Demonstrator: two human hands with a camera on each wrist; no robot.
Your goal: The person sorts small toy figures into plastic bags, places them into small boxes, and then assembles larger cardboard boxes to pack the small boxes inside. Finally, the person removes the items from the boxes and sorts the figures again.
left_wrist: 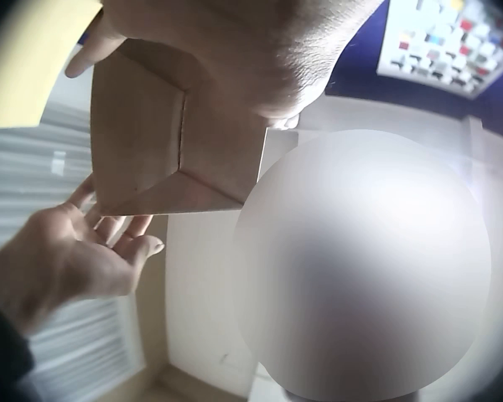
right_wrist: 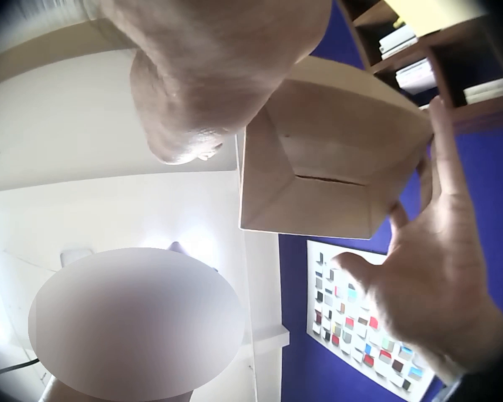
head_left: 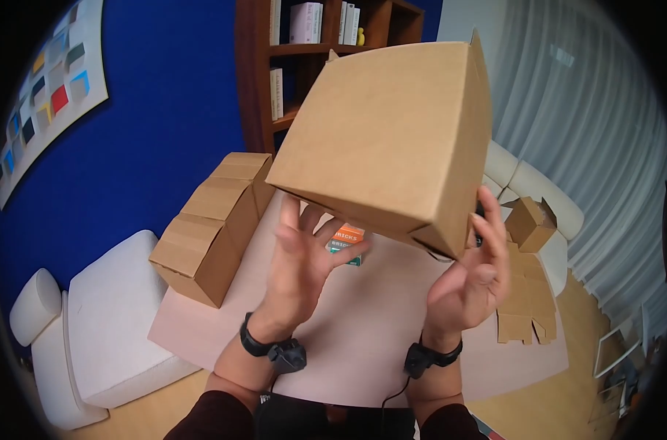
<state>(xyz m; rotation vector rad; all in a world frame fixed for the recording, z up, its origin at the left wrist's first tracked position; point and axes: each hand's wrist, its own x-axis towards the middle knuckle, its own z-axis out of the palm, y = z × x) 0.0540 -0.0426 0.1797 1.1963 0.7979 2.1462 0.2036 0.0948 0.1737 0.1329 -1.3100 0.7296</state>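
Both hands carry a brown cardboard box [head_left: 370, 139] above the table, tilted, with light tabs standing at its top corners. From below, the wrist views look into its hollow inside; a narrow slit shows in one panel [right_wrist: 331, 179]. My left hand [head_left: 300, 264] is at the box's lower left edge, its fingers spread and fairly straight, thumb apart. At the lower right corner, my right hand [head_left: 469, 282] touches the side with lightly bent fingers, its thumb clear of the cardboard. Small orange and green boxes [head_left: 346, 246] marked BRICKS lie on the table behind the left fingers.
Closed brown cartons [head_left: 212, 220] stand in a row at the table's left. Flattened cardboard [head_left: 522, 297] lies on the pale table [head_left: 348, 345] at the right, with a small open carton [head_left: 531, 224] behind it. A white sofa [head_left: 117, 315] and a wooden bookshelf [head_left: 256, 73] surround it.
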